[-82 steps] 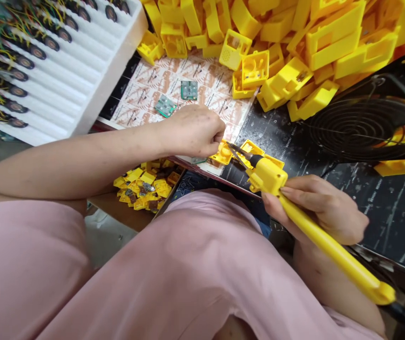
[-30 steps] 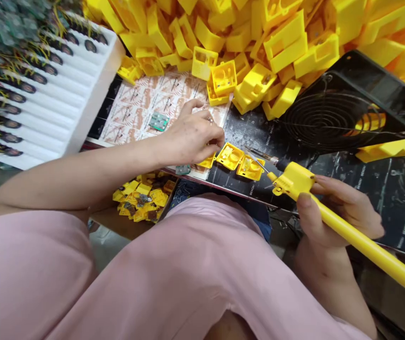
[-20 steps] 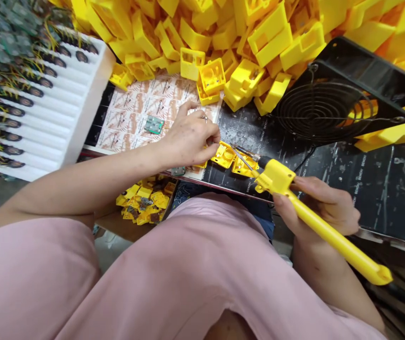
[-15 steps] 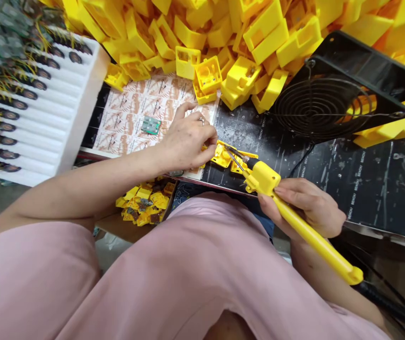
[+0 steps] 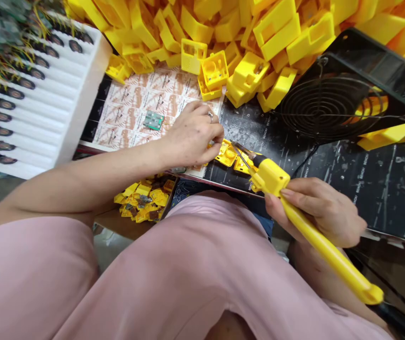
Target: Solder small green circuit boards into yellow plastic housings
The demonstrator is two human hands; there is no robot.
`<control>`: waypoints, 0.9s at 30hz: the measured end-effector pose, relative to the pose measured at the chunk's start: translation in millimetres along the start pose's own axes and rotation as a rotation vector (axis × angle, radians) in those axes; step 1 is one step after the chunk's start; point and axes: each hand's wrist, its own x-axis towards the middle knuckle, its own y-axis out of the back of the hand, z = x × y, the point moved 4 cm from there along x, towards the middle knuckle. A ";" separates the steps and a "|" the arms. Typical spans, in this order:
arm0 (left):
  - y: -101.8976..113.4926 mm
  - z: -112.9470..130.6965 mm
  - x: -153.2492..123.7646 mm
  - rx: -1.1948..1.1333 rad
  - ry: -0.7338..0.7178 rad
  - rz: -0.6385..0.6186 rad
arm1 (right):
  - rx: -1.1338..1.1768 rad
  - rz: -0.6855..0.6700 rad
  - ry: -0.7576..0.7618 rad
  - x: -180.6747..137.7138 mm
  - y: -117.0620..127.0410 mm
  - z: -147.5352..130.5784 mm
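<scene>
My right hand (image 5: 324, 210) grips the yellow handle of a soldering iron (image 5: 306, 222), with a black cord leaving its lower end. Two thin metal rods at its front point left, over small yellow plastic housings (image 5: 226, 153) at the bench's near edge. My left hand (image 5: 195, 134) is closed beside these housings, fingers curled down; whatever is between the fingertips is hidden. A small green circuit board (image 5: 153, 120) lies on the printed sheet, left of my left hand.
Yellow plastic cases (image 5: 195, 23) are heaped along the back. A black fan (image 5: 323, 99) stands at right. At left, a white foam tray (image 5: 64, 94) holds wired round parts. Below the bench edge, a cardboard box (image 5: 124, 226) contains yellow pieces.
My right hand and the soldering iron have shifted slightly right and down in view. My left hand is a little further right, its fingers more curled. The view itself has moved slightly.
</scene>
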 end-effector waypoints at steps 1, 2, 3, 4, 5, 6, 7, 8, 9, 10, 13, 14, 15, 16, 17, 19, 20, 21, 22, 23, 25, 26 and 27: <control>0.2 -0.1 -0.1 -0.001 0.001 -0.001 | 0.013 0.005 -0.006 -0.8 0.7 0.6; 0.6 -0.1 -0.2 -0.002 0.001 -0.005 | 0.028 0.012 0.001 -1.4 0.7 0.9; 1.1 -0.1 -0.2 -0.002 0.000 -0.009 | 0.040 0.021 0.016 -1.8 0.2 1.0; 1.9 -0.1 -0.3 0.001 -0.002 -0.015 | 0.048 0.034 0.034 -1.9 -0.5 0.9; 3.0 0.0 -0.3 0.006 -0.005 -0.020 | 0.046 0.044 0.049 -1.9 -1.4 0.9; 4.3 0.1 -0.3 0.014 -0.009 -0.025 | 0.033 0.046 0.054 -2.0 -2.5 1.2; 5.6 0.2 -0.2 0.022 -0.015 -0.035 | 0.019 0.049 0.052 -2.3 -3.3 1.7; 6.7 0.3 0.0 0.029 -0.021 -0.047 | 0.011 0.038 0.038 -3.1 -4.3 2.6; 7.6 0.4 0.1 0.036 -0.027 -0.063 | 0.015 0.028 0.013 -4.5 -5.0 4.0; 8.3 0.5 0.3 0.041 -0.033 -0.079 | 0.031 0.033 -0.014 -6.7 -5.2 5.6; 9.8 0.9 1.0 0.046 -0.042 -0.114 | 0.092 0.098 -0.099 -16.8 -5.0 11.3; 10.6 0.7 1.3 0.044 -0.040 -0.116 | 0.101 0.132 -0.118 -20.7 -4.9 13.0; 11.7 0.4 1.6 0.040 -0.038 -0.119 | 0.102 0.161 -0.130 -24.3 -5.0 14.5; 12.9 -0.1 1.7 0.033 -0.037 -0.126 | 0.099 0.178 -0.140 -27.4 -5.5 15.8; 14.4 -1.0 1.8 0.025 -0.040 -0.137 | 0.096 0.186 -0.149 -29.9 -6.2 17.1; 17.4 -4.0 1.4 -0.001 -0.052 -0.173 | 0.100 0.198 -0.144 -33.0 -6.7 18.9; 18.7 -6.0 1.1 -0.019 -0.061 -0.196 | 0.099 0.198 -0.143 -33.7 -6.7 19.8; 19.6 -8.1 0.7 -0.038 -0.068 -0.215 | 0.094 0.198 -0.141 -33.9 -6.4 20.6; 20.2 -10.4 0.3 -0.057 -0.073 -0.225 | 0.089 0.209 -0.135 -33.9 -5.6 21.3; 20.4 -12.4 0.0 -0.071 -0.077 -0.228 | 0.084 0.218 -0.131 -33.8 -4.9 21.9; 19.4 -15.1 -0.3 -0.079 -0.082 -0.216 | 0.077 0.226 -0.126 -33.1 -3.9 23.0; 18.6 -15.6 -0.3 -0.074 -0.081 -0.206 | 0.075 0.219 -0.131 -32.9 -4.0 23.9; 17.9 -15.8 -0.2 -0.067 -0.075 -0.192 | 0.075 0.207 -0.136 -32.7 -4.4 24.8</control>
